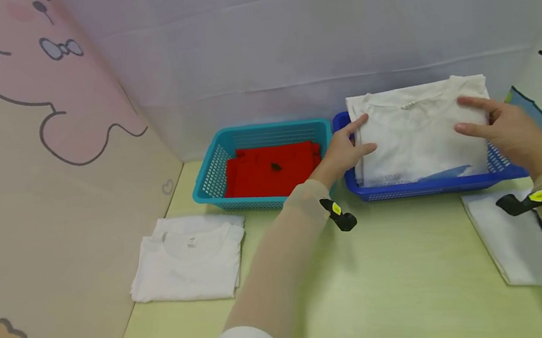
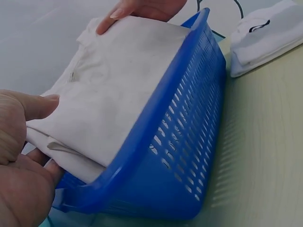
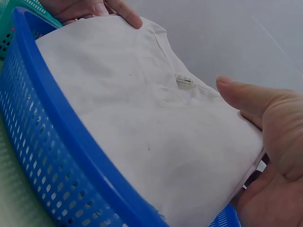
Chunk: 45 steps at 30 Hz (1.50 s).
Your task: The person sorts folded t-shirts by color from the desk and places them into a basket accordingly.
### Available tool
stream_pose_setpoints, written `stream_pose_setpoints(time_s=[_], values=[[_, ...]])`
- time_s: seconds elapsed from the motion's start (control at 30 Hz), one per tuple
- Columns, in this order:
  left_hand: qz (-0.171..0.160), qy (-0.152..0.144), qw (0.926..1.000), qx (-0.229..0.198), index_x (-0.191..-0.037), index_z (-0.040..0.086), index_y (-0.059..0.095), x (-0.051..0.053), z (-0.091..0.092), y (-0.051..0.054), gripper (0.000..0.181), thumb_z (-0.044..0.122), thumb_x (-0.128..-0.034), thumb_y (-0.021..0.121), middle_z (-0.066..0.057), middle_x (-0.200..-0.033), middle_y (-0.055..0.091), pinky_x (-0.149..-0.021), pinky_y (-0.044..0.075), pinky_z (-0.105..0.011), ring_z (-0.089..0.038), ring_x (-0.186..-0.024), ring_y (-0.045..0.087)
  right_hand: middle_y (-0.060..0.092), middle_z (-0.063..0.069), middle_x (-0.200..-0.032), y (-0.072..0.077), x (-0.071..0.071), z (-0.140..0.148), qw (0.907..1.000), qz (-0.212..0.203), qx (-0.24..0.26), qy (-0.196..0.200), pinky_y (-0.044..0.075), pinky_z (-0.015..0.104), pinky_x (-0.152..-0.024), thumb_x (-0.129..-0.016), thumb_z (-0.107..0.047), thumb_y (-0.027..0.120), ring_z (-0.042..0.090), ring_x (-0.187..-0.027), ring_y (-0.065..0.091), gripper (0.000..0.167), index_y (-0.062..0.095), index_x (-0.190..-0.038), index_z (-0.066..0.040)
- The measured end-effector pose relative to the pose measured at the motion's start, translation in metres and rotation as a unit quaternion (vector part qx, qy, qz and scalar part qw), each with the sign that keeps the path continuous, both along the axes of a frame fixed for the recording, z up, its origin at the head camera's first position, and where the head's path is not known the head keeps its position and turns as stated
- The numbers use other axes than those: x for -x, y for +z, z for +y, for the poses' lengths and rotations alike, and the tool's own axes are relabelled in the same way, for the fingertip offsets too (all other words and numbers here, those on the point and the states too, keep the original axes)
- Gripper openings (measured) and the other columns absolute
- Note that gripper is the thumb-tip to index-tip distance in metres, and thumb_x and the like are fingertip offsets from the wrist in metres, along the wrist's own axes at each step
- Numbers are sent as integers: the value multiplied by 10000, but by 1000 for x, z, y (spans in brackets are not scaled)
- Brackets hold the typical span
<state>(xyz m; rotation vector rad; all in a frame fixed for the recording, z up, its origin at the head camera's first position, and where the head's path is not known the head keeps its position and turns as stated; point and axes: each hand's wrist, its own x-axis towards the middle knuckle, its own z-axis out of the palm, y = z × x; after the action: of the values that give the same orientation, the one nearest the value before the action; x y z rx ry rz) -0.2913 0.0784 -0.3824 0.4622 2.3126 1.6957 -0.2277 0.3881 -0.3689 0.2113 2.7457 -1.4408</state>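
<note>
A folded white shirt [image 1: 420, 135] lies in the blue basket [image 1: 419, 188], its collar toward the back wall. At its left edge my left hand [image 1: 341, 152] grips the cloth; in the left wrist view that hand [image 2: 26, 151] has its thumb above the folded layers and fingertips beneath them. The right edge is held by my right hand [image 1: 512, 127]. The right wrist view shows this hand [image 3: 272, 156] with the thumb over the shirt [image 3: 142, 109] and the other fingers partly hidden under it. Blue print shows near the shirt's front edge.
Left of the blue basket stands a teal basket [image 1: 255, 203] with folded red clothing [image 1: 271, 174] inside. One folded white shirt [image 1: 188, 262] rests at the table's left, and another white folded garment [image 1: 516, 247] at the right, partly under my right forearm. Cloth walls surround the table [image 1: 395, 288].
</note>
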Motion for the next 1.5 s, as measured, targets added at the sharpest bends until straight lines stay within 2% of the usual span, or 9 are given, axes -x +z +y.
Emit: stream_pose_setpoints(time_s=[0.13, 0.27, 0.53, 0.8, 1.07, 1.17, 1.23, 1.4, 1.5], values=[[40, 85, 9999, 139, -1400, 386, 483, 0, -1, -9, 677, 169, -828, 772, 99, -1471, 397, -933, 474, -258, -33, -1213, 447, 14, 214, -1582, -9, 2, 1, 9995, -128, -212, 170, 60, 710, -1040, -840, -570, 642, 456, -1422, -18, 800, 247, -1513, -395], [-45, 66, 9997, 248, -1406, 373, 478, 1, 0, -11, 659, 236, -832, 771, 123, -1476, 386, -1018, 426, -338, -102, -1372, 330, 22, 252, -1570, -18, 4, 1, 9988, -143, -332, 326, 84, 726, -1025, -838, -576, 644, 486, -1412, -2, 837, 231, -1529, -347], [-312, -4, 9935, 1091, -1474, 266, 402, 5, 3, -8, 744, 362, -828, 757, 132, -1486, 379, -1071, 369, -376, -122, -1392, 315, 29, 288, -1559, -24, 8, -5, 9981, -219, -240, 518, 127, 715, -1031, -847, -533, 665, 495, -1405, 47, 875, 215, -1544, -257], [-369, 103, 9827, 1814, -1487, 260, 370, -2, 12, -7, 746, 456, -849, 703, 92, -1494, 381, -1034, 410, -417, -171, -1344, 401, -67, 267, -1558, -27, 9, -8, 9962, -757, 71, 433, 112, 699, -1040, -857, -624, 581, 512, -1398, -26, 1000, -8, -1547, -203], [653, 332, 9709, 2279, -1519, 190, 302, -13, 8, 7, 765, 558, -904, 568, 5, -1537, 328, -1088, 344, -393, -182, -1402, 309, 81, 318, -1537, -19, -11, 0, 9973, 55, -715, 184, 186, 744, -977, -908, -612, 498, 549, -1370, 101, 931, 15, -1553, -147], [1257, 243, 9540, 2710, -1536, 178, 252, -21, 1, 11, 819, 635, -900, 494, -16, -1572, 249, -1117, 292, -415, -194, -1440, 218, 67, 290, -1552, -15, -26, 3, 9933, 463, -1050, 100, 151, 750, -984, -938, -532, 513, 536, -1382, 74, 870, 42, -1556, -140], [1671, 130, 9357, 3104, -1545, 189, 217, -29, -1, 12, 848, 690, -893, 424, -19, -1588, 198, -1136, 248, -429, -205, -1456, 161, 38, 262, -1566, -14, -42, 4, 9892, 768, -1247, 20, 107, 745, -1003, -952, -465, 533, 519, -1395, 37, 842, 62, -1553, -111], [2570, -293, 8715, 4167, -1557, 244, 118, -57, 4, 11, 868, 763, -877, 266, 8, -1610, 88, -1170, 119, -429, -226, -1472, 52, 15, 247, -1572, -19, -83, 13, 9750, 1196, -1802, -503, 61, 695, -1054, -962, -349, 570, 476, -1415, 12, 817, 87, -1533, -20], [2857, -582, 8377, 4618, -1555, 288, 60, -76, 11, 11, 861, 783, -867, 213, 28, -1613, 31, -1172, 90, -430, -208, -1473, -32, 60, 217, -1578, -41, -105, 31, 9596, 1528, -2128, -1029, 69, 629, -1106, -954, -427, 563, 418, -1436, 44, 825, 125, -1536, -40]])
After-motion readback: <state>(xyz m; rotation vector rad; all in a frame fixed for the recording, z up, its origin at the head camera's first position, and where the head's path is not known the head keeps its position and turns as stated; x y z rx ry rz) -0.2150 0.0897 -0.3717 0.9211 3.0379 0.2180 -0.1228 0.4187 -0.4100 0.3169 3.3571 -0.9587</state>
